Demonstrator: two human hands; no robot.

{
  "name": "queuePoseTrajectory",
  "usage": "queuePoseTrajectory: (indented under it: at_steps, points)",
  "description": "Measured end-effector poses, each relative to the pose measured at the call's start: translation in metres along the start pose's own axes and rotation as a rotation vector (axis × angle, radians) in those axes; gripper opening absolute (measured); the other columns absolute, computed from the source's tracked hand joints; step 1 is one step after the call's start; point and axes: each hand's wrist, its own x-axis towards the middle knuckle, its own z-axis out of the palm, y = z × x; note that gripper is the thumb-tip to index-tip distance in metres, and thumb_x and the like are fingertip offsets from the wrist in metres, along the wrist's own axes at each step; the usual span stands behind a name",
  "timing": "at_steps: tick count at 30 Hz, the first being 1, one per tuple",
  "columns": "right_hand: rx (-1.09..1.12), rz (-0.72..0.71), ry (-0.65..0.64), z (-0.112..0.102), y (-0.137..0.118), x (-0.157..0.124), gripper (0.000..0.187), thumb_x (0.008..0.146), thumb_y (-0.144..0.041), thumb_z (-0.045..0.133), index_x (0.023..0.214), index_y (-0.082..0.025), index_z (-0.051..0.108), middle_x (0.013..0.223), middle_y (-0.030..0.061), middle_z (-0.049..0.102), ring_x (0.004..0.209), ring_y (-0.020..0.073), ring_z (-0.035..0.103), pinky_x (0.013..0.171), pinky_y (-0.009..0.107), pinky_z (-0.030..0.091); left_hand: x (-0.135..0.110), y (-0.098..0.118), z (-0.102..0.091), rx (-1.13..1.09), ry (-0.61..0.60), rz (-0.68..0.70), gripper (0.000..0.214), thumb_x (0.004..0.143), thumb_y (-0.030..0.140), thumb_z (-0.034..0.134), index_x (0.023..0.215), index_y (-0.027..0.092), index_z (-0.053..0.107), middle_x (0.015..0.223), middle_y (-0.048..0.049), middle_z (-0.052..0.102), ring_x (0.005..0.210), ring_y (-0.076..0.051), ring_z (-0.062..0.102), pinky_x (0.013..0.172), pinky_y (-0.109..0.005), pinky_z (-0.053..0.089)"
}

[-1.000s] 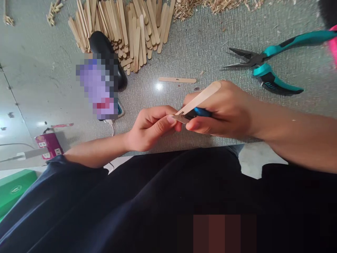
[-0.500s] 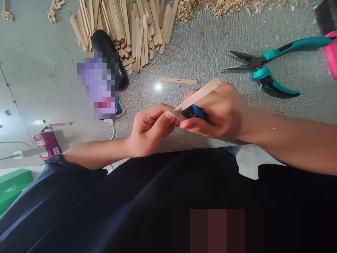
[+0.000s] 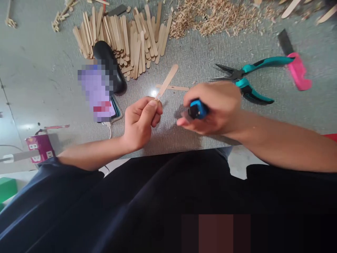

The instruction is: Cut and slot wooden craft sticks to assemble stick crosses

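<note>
Between the thumb and fingers of my left hand (image 3: 140,123) is the lower end of a craft stick (image 3: 168,80), which slants up and to the right. A small cut mark shows on it just above my fingertips. Wrapped round a blue-and-black utility knife (image 3: 199,109), my right hand (image 3: 221,105) is a short way to the right, apart from the stick. The knife's blade end is blurred. Behind the held stick, a second craft stick (image 3: 180,88) with a small slot lies on the table.
A heap of craft sticks (image 3: 126,42) and wood shavings (image 3: 200,17) lie at the back. Needle-nose pliers (image 3: 238,74) and a pink-handled blade (image 3: 298,68) are to the right. A black case (image 3: 109,65), a blurred phone (image 3: 98,91) and a purple power strip (image 3: 39,147) are to the left.
My hands have moved apart. The knife has come off the stick and shifted slightly right, while my left hand has moved left with the stick, now held more upright.
</note>
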Motion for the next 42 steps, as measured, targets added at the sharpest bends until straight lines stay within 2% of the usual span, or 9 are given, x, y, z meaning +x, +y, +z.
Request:
queuePoseTrajectory:
  at_steps: [3, 10, 14, 18, 23, 26, 34, 39, 42]
  points:
    - [-0.04, 0.007, 0.052, -0.006, 0.014, 0.004, 0.035, 0.111, -0.056, 0.073, 0.126, -0.024, 0.073, 0.089, 0.0011, 0.08, 0.072, 0.0165, 0.071, 0.067, 0.035, 0.051, -0.004, -0.002, -0.001, 0.016, -0.062, -0.007, 0.049, 0.111, 0.054, 0.077, 0.077, 0.02, 0.072, 0.054, 0.0077, 0.045, 0.049, -0.004, 0.043, 0.052, -0.018, 0.037]
    - [-0.207, -0.039, -0.172, -0.007, 0.03, 0.001, 0.038, 0.118, -0.039, 0.052, 0.146, -0.032, 0.077, 0.108, 0.0038, 0.086, 0.086, 0.0196, 0.076, 0.073, 0.038, 0.049, -0.003, -0.002, -0.006, 0.108, -0.178, -0.027, 0.052, 0.115, 0.054, 0.07, 0.076, 0.019, 0.071, 0.056, 0.0053, 0.051, 0.05, -0.005, 0.044, 0.051, -0.02, 0.037]
    - [-0.286, -0.065, -0.146, -0.009, 0.032, -0.002, 0.034, 0.117, -0.045, 0.057, 0.132, -0.03, 0.083, 0.089, 0.0036, 0.082, 0.075, 0.0203, 0.066, 0.072, 0.041, 0.043, -0.002, -0.014, -0.016, 0.037, -0.227, 0.149, 0.049, 0.115, 0.063, 0.065, 0.097, 0.02, 0.081, 0.071, 0.0002, 0.065, 0.058, -0.007, 0.053, 0.055, -0.023, 0.043]
    - [-0.154, -0.058, -0.054, 0.001, 0.021, -0.003, 0.028, 0.117, -0.042, 0.058, 0.117, -0.027, 0.082, 0.09, 0.0041, 0.083, 0.077, 0.0207, 0.069, 0.075, 0.039, 0.047, 0.002, -0.027, -0.018, 0.064, -0.155, 0.205, 0.043, 0.102, 0.064, 0.085, 0.12, 0.025, 0.08, 0.097, -0.0019, 0.078, 0.07, -0.008, 0.067, 0.062, -0.023, 0.054]
    - [0.028, -0.135, 0.025, 0.021, 0.005, -0.002, 0.019, 0.113, -0.031, 0.061, 0.097, -0.026, 0.069, 0.079, 0.0007, 0.077, 0.064, 0.0178, 0.061, 0.066, 0.036, 0.043, 0.007, -0.031, -0.016, 0.126, -0.116, 0.289, 0.028, 0.099, 0.052, 0.093, 0.104, 0.026, 0.084, 0.102, -0.0027, 0.082, 0.096, -0.014, 0.081, 0.089, -0.029, 0.068]
    - [0.022, -0.158, -0.001, 0.025, 0.002, -0.001, 0.021, 0.112, -0.03, 0.062, 0.091, -0.026, 0.063, 0.073, -0.0025, 0.07, 0.058, 0.0153, 0.051, 0.062, 0.034, 0.039, 0.006, -0.027, -0.016, 0.121, -0.129, 0.288, 0.027, 0.101, 0.052, 0.091, 0.099, 0.026, 0.086, 0.103, -0.0037, 0.085, 0.096, -0.014, 0.081, 0.088, -0.03, 0.069]
    - [0.07, 0.11, -0.186, -0.009, 0.013, 0.006, 0.066, 0.109, -0.088, 0.05, 0.096, -0.025, 0.066, 0.071, -0.001, 0.066, 0.057, 0.0159, 0.05, 0.061, 0.037, 0.034, 0.002, -0.019, -0.011, 0.026, -0.169, 0.102, 0.029, 0.111, 0.051, 0.079, 0.101, 0.024, 0.079, 0.078, 0.0032, 0.081, 0.049, -0.006, 0.067, 0.047, -0.017, 0.05]
    - [-0.043, 0.184, -0.375, -0.019, 0.019, 0.01, 0.093, 0.107, -0.098, 0.025, 0.106, -0.02, 0.076, 0.058, -0.0002, 0.056, 0.056, 0.0186, 0.049, 0.063, 0.04, 0.031, 0.002, -0.019, -0.015, 0.094, -0.171, 0.096, 0.029, 0.109, 0.051, 0.081, 0.099, 0.023, 0.084, 0.078, 0.0011, 0.078, 0.055, -0.005, 0.06, 0.053, -0.019, 0.049]
    - [-0.062, 0.195, -0.452, -0.017, 0.019, 0.01, 0.101, 0.106, -0.1, 0.02, 0.106, -0.019, 0.08, 0.062, 0.0023, 0.063, 0.059, 0.0187, 0.053, 0.064, 0.039, 0.032, 0.002, -0.019, -0.018, 0.162, -0.189, 0.131, 0.031, 0.11, 0.051, 0.079, 0.097, 0.024, 0.084, 0.078, -0.0002, 0.074, 0.061, -0.007, 0.057, 0.058, -0.021, 0.046]
